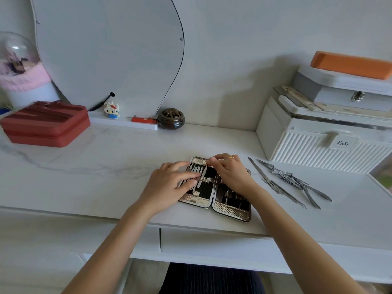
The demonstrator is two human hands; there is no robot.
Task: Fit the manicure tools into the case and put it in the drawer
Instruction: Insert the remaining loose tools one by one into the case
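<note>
An open manicure case (231, 211) with a black lining and a metallic textured rim lies flat on the white desk near its front edge. My left hand (167, 185) presses its fingers on the case's left half, over tools held under straps. My right hand (230, 172) reaches across the hinge and pinches a slim metal tool (202, 177) at the top of the left half. Several loose steel manicure tools (290, 181) lie on the desk to the right of the case. The shut drawer front (212, 245) is below the desk edge.
A ribbed white storage box (314, 145) with a grey box and orange case on top stands at the right. A red zip case (45, 124), a glass dome, a small toy figure, a dark round burner (171, 118) and a curved mirror line the back.
</note>
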